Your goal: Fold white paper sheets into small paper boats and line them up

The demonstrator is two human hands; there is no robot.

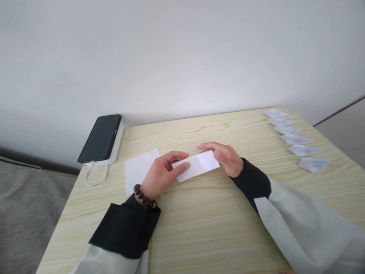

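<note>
A white sheet folded into a narrow strip (199, 165) lies on the light wooden table (216, 228), held at both ends. My left hand (161, 176) pinches its left end, thumb on top, with a dark bead bracelet at the wrist. My right hand (225, 156) grips its right end, fingers curled over the far edge. A flat white paper sheet (138, 169) lies under and to the left of my left hand.
A black phone (101, 137) rests on a white power bank with a looped cable at the table's back left corner. Several folded paper pieces (302, 150) lie in a row along the right edge. A white wall stands behind the table.
</note>
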